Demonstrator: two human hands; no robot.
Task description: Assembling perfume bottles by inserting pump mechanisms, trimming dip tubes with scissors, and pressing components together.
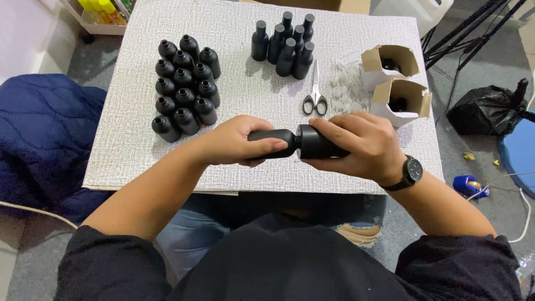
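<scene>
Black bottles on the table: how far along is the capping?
Looks done: seven capped bottles stand at the far side of the table. In hand: the left hand grips the cap, the right hand holds the black bottle, both lying sideways. Left: about thirteen uncapped bottles stand grouped at left. Scissors and two open cardboard boxes lie beyond.

**Materials and Surface Finish**

The black bottle (pixel 312 142) held between the left hand (pixel 237 142) and right hand (pixel 365 146) has a smooth, matt coating. The uncapped bottles (pixel 184 86) and capped bottles (pixel 287 42) carry the same matt black finish. The counter (pixel 139 145) is covered by a rough, woven-look grey-white sheet. The scissors (pixel 315 89) have bright metal blades and dark plastic handles. The open boxes (pixel 395 83) are plain brown cardboard, white outside. The small clear parts (pixel 348 86) look like glossy plastic.
</scene>
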